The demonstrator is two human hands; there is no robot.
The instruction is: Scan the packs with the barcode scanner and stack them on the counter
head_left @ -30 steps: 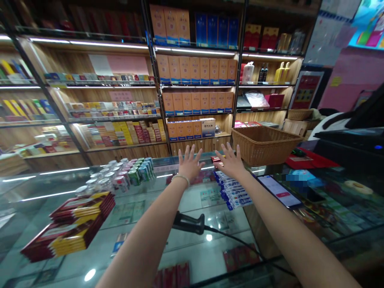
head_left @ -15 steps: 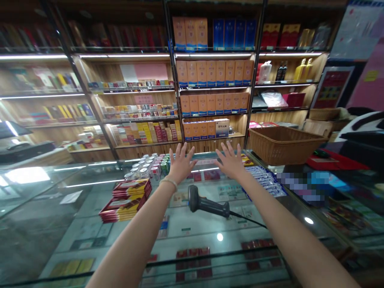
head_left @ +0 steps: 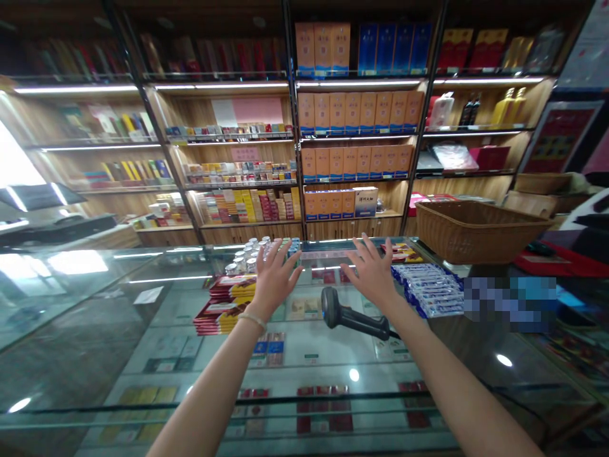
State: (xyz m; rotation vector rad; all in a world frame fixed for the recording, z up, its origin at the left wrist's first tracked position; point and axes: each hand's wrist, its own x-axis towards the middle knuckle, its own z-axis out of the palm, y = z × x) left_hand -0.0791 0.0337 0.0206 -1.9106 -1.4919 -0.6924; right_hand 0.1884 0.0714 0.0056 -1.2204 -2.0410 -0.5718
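My left hand (head_left: 276, 276), with a pale bracelet at the wrist, is stretched out over the glass counter (head_left: 304, 355), fingers spread and holding nothing. It partly covers a group of cans (head_left: 247, 254) and stands close to the stacked red and yellow packets (head_left: 221, 311). My right hand (head_left: 371, 273) is likewise spread and bare, left of the blue and white packets (head_left: 428, 289). Between my forearms a black barcode scanner (head_left: 352, 317) lies on the glass, its cord running behind my right forearm. Neither hand touches it.
A brown wicker basket (head_left: 476, 231) stands at the counter's right. More red and yellow packets (head_left: 404, 252) lie in front of it. Packs show under the glass, such as dark red ones (head_left: 323, 406). Shelves of orange boxes (head_left: 359, 111) line the back wall.
The view has shifted, so shelves and counter goods appear farther right. My left hand now sits over the cans and nearer the stacked packets. Both hands stay spread and hold nothing.
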